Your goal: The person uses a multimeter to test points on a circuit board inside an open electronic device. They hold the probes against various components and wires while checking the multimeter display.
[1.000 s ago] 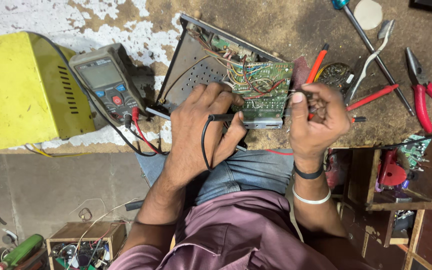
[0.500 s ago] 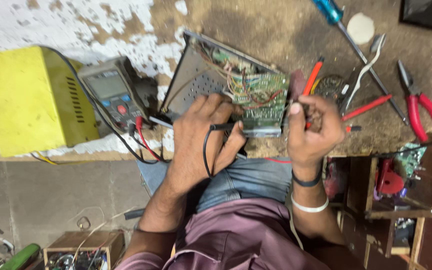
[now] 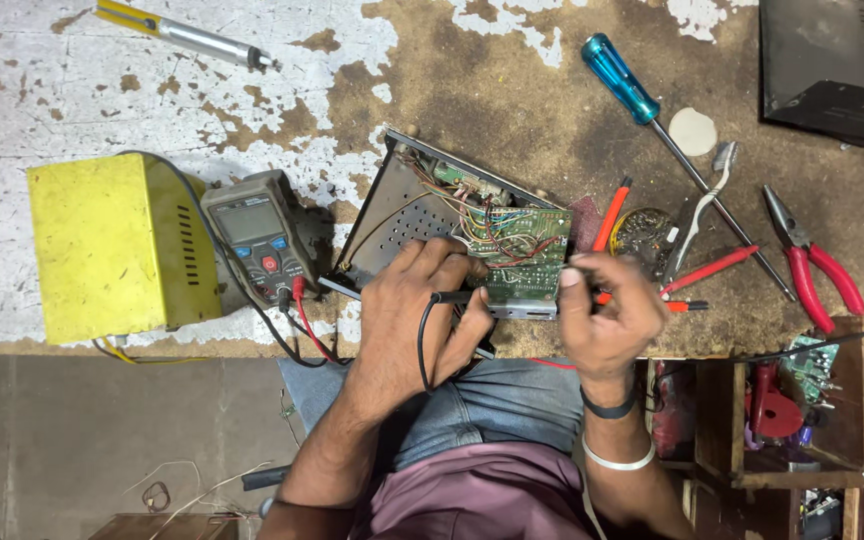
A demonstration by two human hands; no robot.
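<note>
An open grey metal chassis [image 3: 392, 215] lies tilted on the worn bench, with a green circuit board [image 3: 524, 250] and a tangle of wires at its near end. My left hand [image 3: 412, 325] rests on the chassis and grips a black test probe [image 3: 452, 297] whose tip meets the board's near left edge. My right hand [image 3: 602, 320] is at the board's right edge, closed on a red probe [image 3: 682, 305] whose back end sticks out to the right. Black and red leads run to a grey multimeter [image 3: 257, 240] on the left.
A yellow metal box [image 3: 112, 245] stands left of the multimeter. Right of the chassis lie a blue-handled screwdriver [image 3: 617, 70], a toothbrush [image 3: 702, 200], red-handled tools [image 3: 712, 268] and red pliers [image 3: 812, 265]. A black case [image 3: 832, 70] sits far right; wooden shelves [image 3: 782, 400] hold parts below.
The view has tilted up, so more of the bench's far side shows. Both hands stay at the circuit board with the probes, shifting only slightly.
</note>
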